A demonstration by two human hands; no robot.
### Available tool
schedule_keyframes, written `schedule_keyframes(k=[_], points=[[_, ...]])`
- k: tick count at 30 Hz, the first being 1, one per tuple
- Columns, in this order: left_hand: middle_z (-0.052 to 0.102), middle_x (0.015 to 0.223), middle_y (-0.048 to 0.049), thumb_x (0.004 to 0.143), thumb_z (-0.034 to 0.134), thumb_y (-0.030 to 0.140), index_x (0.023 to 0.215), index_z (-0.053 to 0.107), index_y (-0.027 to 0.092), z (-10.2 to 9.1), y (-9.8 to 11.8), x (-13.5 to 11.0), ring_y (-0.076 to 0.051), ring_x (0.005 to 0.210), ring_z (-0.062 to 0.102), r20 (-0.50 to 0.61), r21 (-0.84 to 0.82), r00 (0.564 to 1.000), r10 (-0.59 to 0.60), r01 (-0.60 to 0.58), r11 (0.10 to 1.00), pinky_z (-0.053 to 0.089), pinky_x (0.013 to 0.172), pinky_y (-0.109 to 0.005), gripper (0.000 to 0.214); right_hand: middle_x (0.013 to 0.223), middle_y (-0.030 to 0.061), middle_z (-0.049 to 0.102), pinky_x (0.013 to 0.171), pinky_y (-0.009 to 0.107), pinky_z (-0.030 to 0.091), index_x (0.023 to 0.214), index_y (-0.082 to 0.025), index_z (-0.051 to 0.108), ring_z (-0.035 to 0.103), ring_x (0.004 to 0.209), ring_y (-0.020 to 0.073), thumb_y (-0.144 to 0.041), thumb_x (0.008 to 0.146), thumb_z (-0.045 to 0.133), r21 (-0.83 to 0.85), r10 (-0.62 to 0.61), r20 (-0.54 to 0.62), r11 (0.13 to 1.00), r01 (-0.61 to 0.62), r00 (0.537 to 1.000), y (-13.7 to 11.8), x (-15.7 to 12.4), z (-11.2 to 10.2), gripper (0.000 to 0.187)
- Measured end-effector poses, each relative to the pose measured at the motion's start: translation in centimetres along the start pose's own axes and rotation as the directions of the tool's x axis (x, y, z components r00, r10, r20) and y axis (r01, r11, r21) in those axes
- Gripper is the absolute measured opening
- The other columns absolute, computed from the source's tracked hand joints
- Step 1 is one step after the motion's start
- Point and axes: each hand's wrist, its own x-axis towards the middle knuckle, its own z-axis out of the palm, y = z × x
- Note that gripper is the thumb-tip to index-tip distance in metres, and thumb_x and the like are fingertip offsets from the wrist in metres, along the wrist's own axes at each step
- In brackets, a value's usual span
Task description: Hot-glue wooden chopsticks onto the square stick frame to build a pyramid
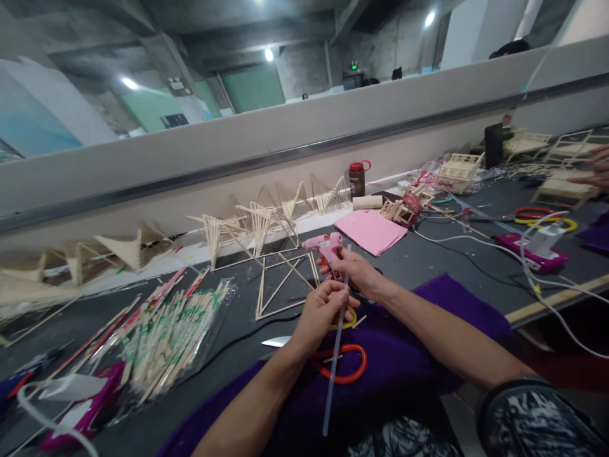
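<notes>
My right hand (pixel 359 273) is closed around the handle of a pink hot glue gun (pixel 324 242), whose nozzle points left. A long translucent glue stick (pixel 334 365) slants down past the gun's handle, pinched in the fingers of my left hand (pixel 320 312). Its upper end shows beside my right hand. Below my hands, red-handled scissors (pixel 356 368) lie on a purple cloth (pixel 409 346); yellow loops (pixel 351 317) show partly behind my left fingers. Just beyond is a flat stick frame (pixel 280 285) with crossed braces.
Fan-shaped wooden stick models (pixel 259 231) stand along the wall. Bagged sticks (pixel 178 330) lie left. Pink paper (pixel 371 230), a red-lidded bottle (pixel 356 181) and a magenta power strip (pixel 533 252) with white cables are at right. Another person's hand (pixel 594 171) reaches in far right.
</notes>
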Motion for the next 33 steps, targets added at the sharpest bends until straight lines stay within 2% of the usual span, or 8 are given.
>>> schedule_keyframes(k=[5,10,14,18,21,28,31,33], points=[[0.057,0.054,0.0019,0.079,0.063,0.059,0.071,0.055,0.015,-0.7,0.2,0.2,-0.005,0.040,0.042,-0.119,0.101,0.990,0.073,-0.061,0.993,0.033,0.042,-0.017,0.045,0.091,0.0056,0.072,0.062,0.025,0.050,0.098,-0.017,0.068,0.062,0.066,0.0123,-0.024,0.069,0.061,0.060,-0.006,0.046,0.998,0.003,0.999,-0.3,-0.3,0.0,0.031],[0.061,0.081,-0.0005,0.068,0.077,0.047,0.085,0.057,0.017,-0.4,0.5,0.3,-0.011,0.069,0.057,-0.208,0.035,0.963,0.171,-0.168,0.985,0.049,0.059,-0.021,0.039,0.105,0.0053,0.071,0.070,0.027,0.051,0.102,-0.020,0.070,0.065,0.086,0.0173,-0.025,0.069,0.065,0.011,-0.124,0.038,0.992,0.124,0.992,-0.2,-0.6,-0.1,0.034],[0.059,0.078,0.0000,0.069,0.077,0.043,0.082,0.055,0.017,-0.2,0.4,0.2,-0.013,0.073,0.058,-0.248,-0.005,0.952,0.179,-0.186,0.983,0.048,0.058,-0.021,0.037,0.098,0.0054,0.070,0.066,0.028,0.050,0.105,-0.019,0.070,0.064,0.083,0.0189,-0.031,0.073,0.063,-0.060,-0.142,0.081,0.987,0.147,0.987,0.1,-1.2,0.4,0.035],[0.069,0.102,-0.0058,0.067,0.081,0.032,0.102,0.061,0.017,-0.2,0.6,0.1,-0.019,0.096,0.064,-0.198,-0.162,0.957,0.212,-0.245,0.956,0.050,0.083,-0.029,0.043,0.092,0.0038,0.069,0.073,0.032,0.050,0.109,-0.020,0.069,0.062,0.087,0.0204,-0.031,0.074,0.062,-0.193,-0.165,0.131,0.963,0.189,0.978,0.4,-1.8,0.9,0.037],[0.070,0.110,-0.0071,0.067,0.082,0.026,0.111,0.062,0.018,-0.3,0.5,0.1,-0.020,0.098,0.064,-0.108,-0.220,0.971,0.212,-0.231,0.948,0.050,0.084,-0.030,0.048,0.102,0.0052,0.068,0.087,0.038,0.048,0.110,-0.020,0.068,0.060,0.099,0.0235,-0.028,0.076,0.059,-0.360,-0.178,0.181,0.903,0.233,0.967,0.6,-1.9,0.9,0.037],[0.071,0.095,-0.0050,0.067,0.081,0.026,0.098,0.070,0.016,-0.9,-0.1,0.5,-0.018,0.085,0.063,-0.144,-0.156,0.952,0.269,-0.291,0.944,0.050,0.077,-0.028,0.034,0.129,0.0068,0.060,0.109,0.047,0.033,0.124,-0.025,0.062,0.050,0.123,0.0266,-0.032,0.085,0.056,-0.586,-0.304,0.334,0.675,0.449,0.892,-0.1,-2.0,0.8,0.040],[0.070,0.082,-0.0039,0.066,0.081,0.031,0.085,0.070,0.015,-1.2,0.1,0.7,-0.016,0.074,0.061,-0.208,-0.081,0.934,0.291,-0.313,0.946,0.049,0.071,-0.027,0.027,0.136,0.0058,0.057,0.110,0.045,0.034,0.126,-0.027,0.061,0.048,0.129,0.0251,-0.034,0.084,0.059,-0.542,-0.313,0.285,0.727,0.422,0.906,-1.5,-2.1,0.1,0.043],[0.067,0.073,-0.0029,0.066,0.081,0.034,0.075,0.069,0.014,-1.4,0.2,0.8,-0.014,0.067,0.057,-0.241,-0.033,0.922,0.302,-0.319,0.947,0.046,0.066,-0.026,0.025,0.125,0.0073,0.064,0.100,0.041,0.045,0.124,-0.025,0.062,0.060,0.114,0.0221,-0.036,0.085,0.059,-0.436,-0.282,0.220,0.828,0.353,0.934,-3.0,-2.3,-0.7,0.040]])
